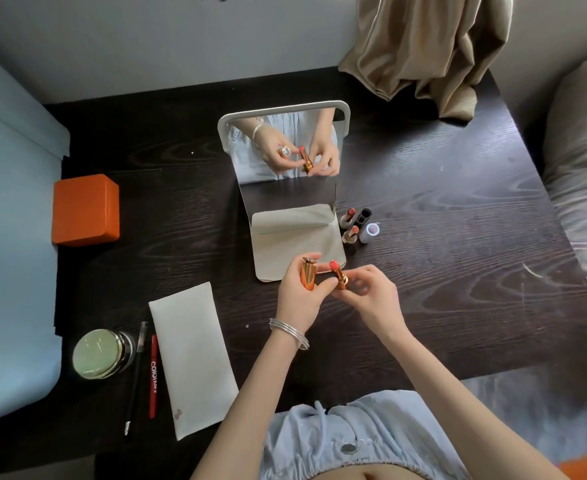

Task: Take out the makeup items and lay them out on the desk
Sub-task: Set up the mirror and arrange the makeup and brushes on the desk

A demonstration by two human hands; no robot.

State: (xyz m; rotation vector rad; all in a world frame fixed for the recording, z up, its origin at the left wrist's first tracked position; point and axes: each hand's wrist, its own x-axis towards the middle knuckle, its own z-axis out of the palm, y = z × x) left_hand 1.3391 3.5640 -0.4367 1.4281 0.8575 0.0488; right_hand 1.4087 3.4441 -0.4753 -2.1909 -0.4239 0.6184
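Head view: left hand [297, 292] grips a gold metallic lipstick cap [308, 273] upright; right hand [365, 292] pinches an open gold lipstick with coral bullet [339, 274], tilted, just beside the cap, above the dark wood-grain desk [458, 237]. Both hover over the base of a white folding stand mirror [285, 147]; two uncapped lipsticks [349, 225] stand right of it.

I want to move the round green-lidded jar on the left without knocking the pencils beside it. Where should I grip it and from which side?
Grip the jar by its round wall just under the wide green lid, coming from above and from its left. It stands upright, and the black pencil and red pencil lie close along its right side, so fingers have more room on the left, front and back.
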